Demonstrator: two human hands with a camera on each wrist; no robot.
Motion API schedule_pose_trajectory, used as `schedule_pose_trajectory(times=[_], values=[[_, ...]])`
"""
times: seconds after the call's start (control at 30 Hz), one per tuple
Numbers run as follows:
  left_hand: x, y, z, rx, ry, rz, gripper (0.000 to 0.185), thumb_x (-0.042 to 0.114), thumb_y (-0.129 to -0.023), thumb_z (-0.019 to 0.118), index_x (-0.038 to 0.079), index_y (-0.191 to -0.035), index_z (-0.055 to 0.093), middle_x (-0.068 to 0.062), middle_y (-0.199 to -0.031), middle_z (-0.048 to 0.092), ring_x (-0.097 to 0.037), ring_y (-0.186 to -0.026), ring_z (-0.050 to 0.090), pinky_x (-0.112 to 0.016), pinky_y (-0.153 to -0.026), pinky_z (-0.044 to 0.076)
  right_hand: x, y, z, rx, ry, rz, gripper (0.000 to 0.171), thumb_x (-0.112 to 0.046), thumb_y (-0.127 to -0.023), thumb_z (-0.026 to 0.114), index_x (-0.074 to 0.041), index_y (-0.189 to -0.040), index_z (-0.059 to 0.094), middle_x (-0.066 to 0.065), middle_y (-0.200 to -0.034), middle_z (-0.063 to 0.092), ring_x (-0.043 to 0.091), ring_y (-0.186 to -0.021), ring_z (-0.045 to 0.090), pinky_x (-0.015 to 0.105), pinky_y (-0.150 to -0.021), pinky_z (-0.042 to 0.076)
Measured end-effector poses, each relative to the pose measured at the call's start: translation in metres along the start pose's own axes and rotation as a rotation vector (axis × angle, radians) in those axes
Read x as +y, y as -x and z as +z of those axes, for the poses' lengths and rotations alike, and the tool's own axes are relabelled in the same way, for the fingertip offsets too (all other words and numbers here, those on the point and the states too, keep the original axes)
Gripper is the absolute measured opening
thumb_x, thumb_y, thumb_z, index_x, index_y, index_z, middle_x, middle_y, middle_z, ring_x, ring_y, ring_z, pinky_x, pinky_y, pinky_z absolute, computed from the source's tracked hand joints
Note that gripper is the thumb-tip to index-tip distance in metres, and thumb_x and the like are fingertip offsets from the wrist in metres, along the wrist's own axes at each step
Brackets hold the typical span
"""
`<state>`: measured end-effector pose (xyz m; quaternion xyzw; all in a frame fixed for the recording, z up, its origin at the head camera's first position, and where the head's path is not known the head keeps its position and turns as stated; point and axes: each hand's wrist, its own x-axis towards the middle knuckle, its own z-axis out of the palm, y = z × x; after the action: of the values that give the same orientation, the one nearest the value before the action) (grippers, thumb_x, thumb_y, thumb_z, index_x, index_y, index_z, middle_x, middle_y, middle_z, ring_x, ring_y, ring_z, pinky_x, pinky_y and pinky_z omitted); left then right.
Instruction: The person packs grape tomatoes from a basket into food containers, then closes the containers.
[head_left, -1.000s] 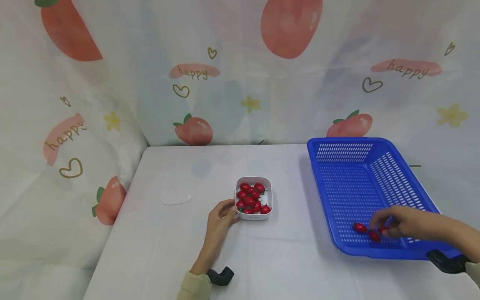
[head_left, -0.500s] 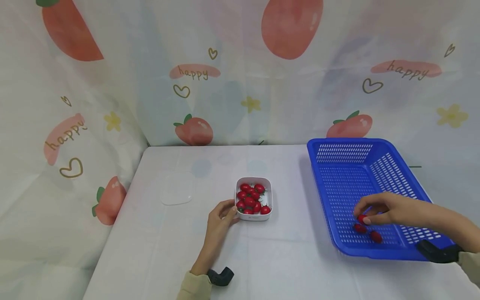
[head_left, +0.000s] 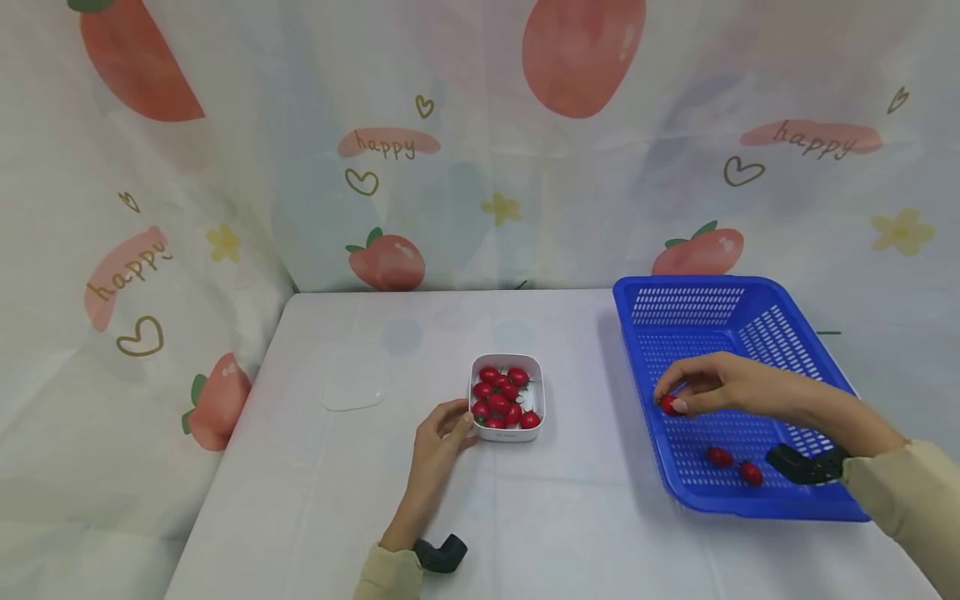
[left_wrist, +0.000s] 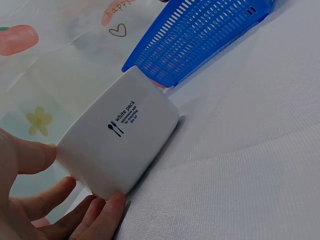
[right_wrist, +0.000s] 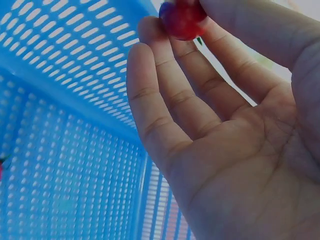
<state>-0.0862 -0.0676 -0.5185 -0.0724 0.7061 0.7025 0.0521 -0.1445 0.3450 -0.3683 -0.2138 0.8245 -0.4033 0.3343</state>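
Note:
A small white container [head_left: 507, 397] full of several red cherry tomatoes stands mid-table; the left wrist view shows its side [left_wrist: 120, 150]. My left hand [head_left: 442, 433] holds its near left corner with curled fingers [left_wrist: 97, 215]. My right hand [head_left: 701, 390] hovers over the left part of the blue perforated basket [head_left: 690, 304] and pinches one cherry tomato [head_left: 667, 404] between thumb and fingertips; the same tomato [right_wrist: 182, 17] shows in the right wrist view. Two more tomatoes [head_left: 718, 456] lie on the basket floor near its front.
A clear plastic lid [head_left: 352, 379] lies on the white tablecloth left of the container. A strawberry-print curtain [head_left: 480, 142] closes the back and left sides. The basket wall [left_wrist: 200, 35] stands close to the right of the container.
My right hand picked one tomato from the front of the basket and carried it left and away from me, above the basket floor. The left hand stayed on the container.

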Motion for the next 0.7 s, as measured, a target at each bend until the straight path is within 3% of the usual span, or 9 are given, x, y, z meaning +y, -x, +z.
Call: schedule_pose_trajectory(times=[0.4, 0.7], values=[[0.0, 0.0, -0.001, 0.005, -0.004, -0.009, 0.041, 0.022, -0.103, 0.066, 0.006, -0.141, 0.061, -0.016, -0.143, 0.062, -0.028, -0.126, 0.064, -0.035, -0.096, 0.064, -0.035, -0.052, 0.002, 0.004, 0.042, 0.091, 0.029, -0.028, -0.099, 0.071, -0.015, -0.124, 0.07, 0.011, -0.119, 0.069, 0.026, -0.108, 0.064, 0.033, -0.09, 0.059], [0.0, 0.0, 0.0, 0.004, -0.013, 0.005, 0.042, 0.023, -0.104, 0.065, 0.006, -0.141, 0.06, -0.016, -0.142, 0.062, -0.029, -0.127, 0.064, -0.035, -0.096, 0.064, -0.049, -0.101, 0.015, -0.046, 0.034, 0.032, 0.028, -0.022, -0.098, 0.071, -0.01, -0.123, 0.069, 0.011, -0.119, 0.073, 0.024, -0.109, 0.069, 0.035, -0.094, 0.055]])
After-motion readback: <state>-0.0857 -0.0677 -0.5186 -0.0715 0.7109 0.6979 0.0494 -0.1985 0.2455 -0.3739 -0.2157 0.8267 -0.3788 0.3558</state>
